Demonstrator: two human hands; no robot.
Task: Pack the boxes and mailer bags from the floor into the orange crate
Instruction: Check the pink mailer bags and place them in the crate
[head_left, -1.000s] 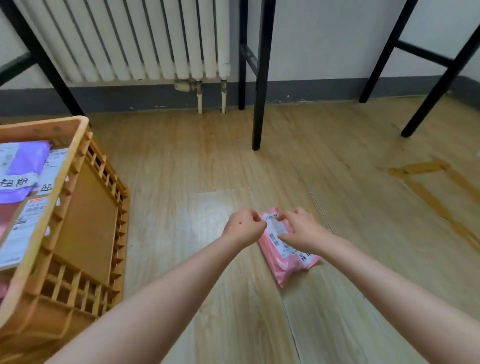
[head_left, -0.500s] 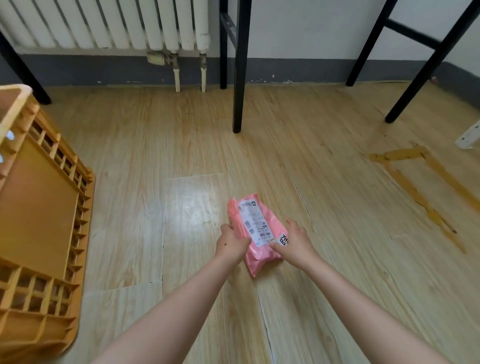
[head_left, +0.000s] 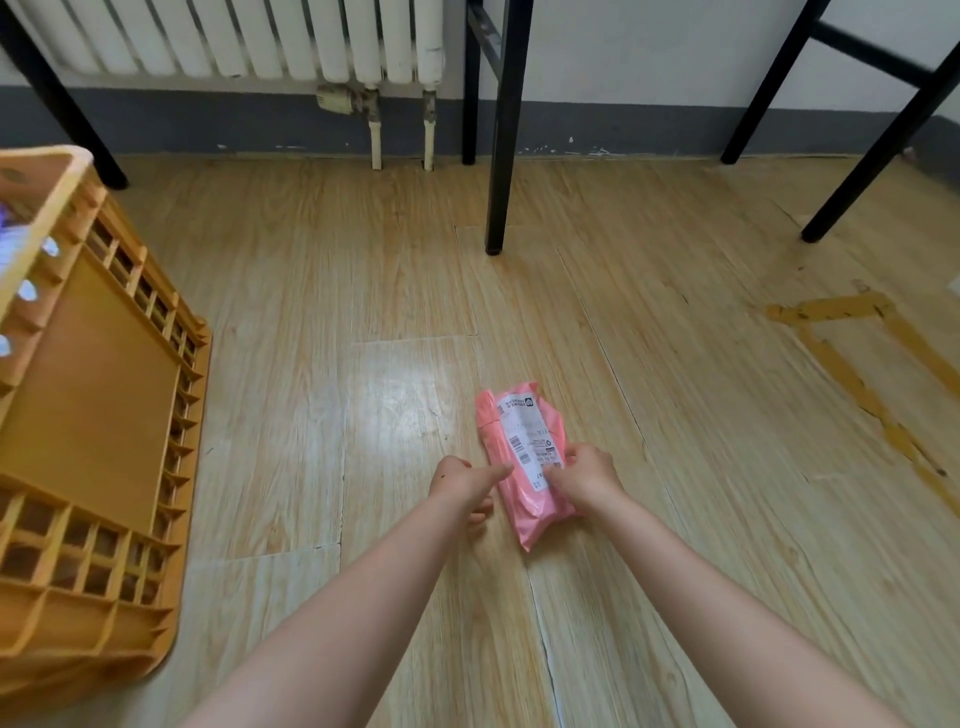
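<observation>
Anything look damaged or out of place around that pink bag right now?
Nothing wrong with the pink plastic mailer bag; it looks intact, label up. The only oddity is worn yellowish tape marks on the wood floor at right, well clear of it.

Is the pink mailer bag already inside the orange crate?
No, the pink mailer bag is over the wooden floor, between both hands, right of the orange crate.

The orange crate (head_left: 93, 415) is running off the left edge; its purple contents (head_left: 10, 244) are blurring.
</observation>
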